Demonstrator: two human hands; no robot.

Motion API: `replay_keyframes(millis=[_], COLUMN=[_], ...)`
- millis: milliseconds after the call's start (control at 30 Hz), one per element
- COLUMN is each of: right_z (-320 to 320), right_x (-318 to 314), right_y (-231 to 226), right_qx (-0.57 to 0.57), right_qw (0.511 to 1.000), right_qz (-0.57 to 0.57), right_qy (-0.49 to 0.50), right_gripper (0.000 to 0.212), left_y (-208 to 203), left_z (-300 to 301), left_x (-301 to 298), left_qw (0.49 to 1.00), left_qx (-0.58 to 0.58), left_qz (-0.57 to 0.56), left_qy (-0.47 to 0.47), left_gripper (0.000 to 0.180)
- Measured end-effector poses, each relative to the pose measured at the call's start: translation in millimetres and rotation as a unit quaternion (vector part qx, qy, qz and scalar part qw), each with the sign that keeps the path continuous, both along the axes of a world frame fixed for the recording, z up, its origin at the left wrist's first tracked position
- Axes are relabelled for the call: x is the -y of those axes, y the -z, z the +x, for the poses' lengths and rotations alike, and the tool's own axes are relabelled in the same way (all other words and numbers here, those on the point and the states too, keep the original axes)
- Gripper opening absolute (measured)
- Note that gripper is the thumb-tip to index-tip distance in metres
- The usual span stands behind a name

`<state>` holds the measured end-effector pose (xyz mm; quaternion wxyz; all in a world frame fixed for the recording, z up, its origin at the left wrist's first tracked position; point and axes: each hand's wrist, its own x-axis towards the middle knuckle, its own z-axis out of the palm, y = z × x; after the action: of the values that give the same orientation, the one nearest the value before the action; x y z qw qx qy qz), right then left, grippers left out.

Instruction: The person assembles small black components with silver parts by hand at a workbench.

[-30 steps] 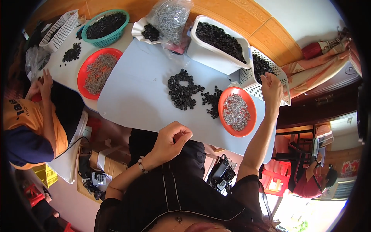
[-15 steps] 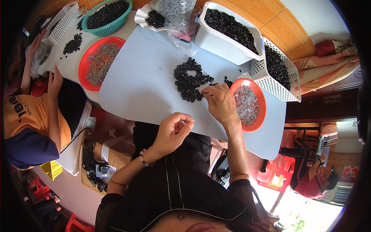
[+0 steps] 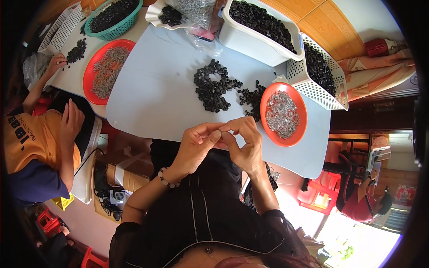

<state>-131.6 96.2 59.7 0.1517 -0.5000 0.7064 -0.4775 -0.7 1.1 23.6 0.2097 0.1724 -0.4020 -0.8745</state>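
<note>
My left hand (image 3: pixel 196 148) and my right hand (image 3: pixel 246 146) meet just in front of the table's near edge. Their thumbs and fingertips pinch together on something small that I cannot make out. A bead bracelet (image 3: pixel 168 178) circles my left wrist. Beyond the hands lies a loose ring-shaped pile of small black pieces (image 3: pixel 215 103). Close to its right is a second heap of black pieces (image 3: pixel 253 97). An orange-red plate (image 3: pixel 302 107) to the right of my right hand carries many small clear, silvery pieces (image 3: pixel 281 115).
A white tub (image 3: pixel 254 50) and a white perforated basket (image 3: pixel 327 99), both full of black pieces, stand at the back right. Behind the table lies a bag of silvery pieces (image 3: pixel 193 10). At left, a co-worker's hand (image 3: pixel 56 62) touches black pieces near another red plate (image 3: pixel 88 85).
My right hand has left the black pieces and come back toward me to meet my left. My left hand's fingers have closed in. The co-worker's far hand has reached the black pieces.
</note>
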Motion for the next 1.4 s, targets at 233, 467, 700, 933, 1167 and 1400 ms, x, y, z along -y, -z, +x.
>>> replay_keyframes(millis=[233,467,700,933,1167,1400], right_z=[-49,-106,-124,-102,-35,-8], right_x=[-31,-46,-45,-41,-32,-21], right_y=[-17,3,9,-11,-21,-8], right_qx=[-0.104,-0.265,-0.197,0.108,0.309,0.155], right_qw=[0.974,0.919,0.947,0.975,0.948,0.986], right_qz=[0.095,0.214,0.162,0.008,-0.062,-0.031], right_qy=[0.176,0.201,0.195,0.192,0.037,0.057], right_gripper=[0.02,0.013,0.015,0.029,0.04,0.029], left_y=[-7,-7,-9,-13,-16,-6], left_z=[6,0,-5,-15,-13,-4], left_x=[-1,-7,-7,-8,-8,-7], left_qw=[0.996,0.993,0.991,0.995,0.99,0.993], left_qx=[0.084,0.092,0.101,0.093,0.035,0.001], left_qz=[-0.036,-0.066,-0.067,-0.025,0.077,0.088], left_qy=[0.013,0.037,0.051,0.039,0.109,0.079], left_gripper=[0.024,0.024,0.024,0.025,0.032,0.03])
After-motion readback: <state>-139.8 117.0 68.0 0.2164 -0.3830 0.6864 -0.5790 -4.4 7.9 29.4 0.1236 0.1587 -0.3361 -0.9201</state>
